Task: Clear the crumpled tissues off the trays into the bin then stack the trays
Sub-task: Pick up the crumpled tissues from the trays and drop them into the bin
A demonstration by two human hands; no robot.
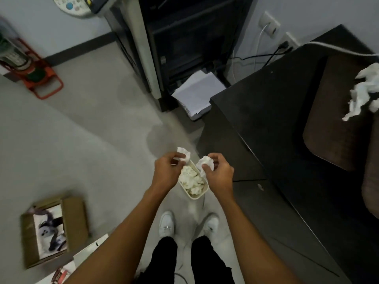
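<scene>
Left grip (166, 173) is pinching one tissue (184, 153), right grip (219, 173) another tissue (206, 162), above the heaped bin (205, 190); releasing low and central is looking advisable against roll-off.

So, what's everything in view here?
bin: one, cream, floor between the hands
binned tissues: heap, white, filling the bin
left tissue: one, white, at the bin's far end
right tissue: one, white, at the bin's far end
tray tissues: clump, white, on the tray
tray: one, brown, on the table
table: one, black, right
copier: one, dark, by the wall
paper stack: one, white, at the copier's foot
cardboard box: one, brown, floor lower left
extinguisher stand: one, red, floor upper left
shoes: two, white, below the bin
left hand: fingers pinch the left tissue
right hand: fingers pinch the right tissue
</scene>
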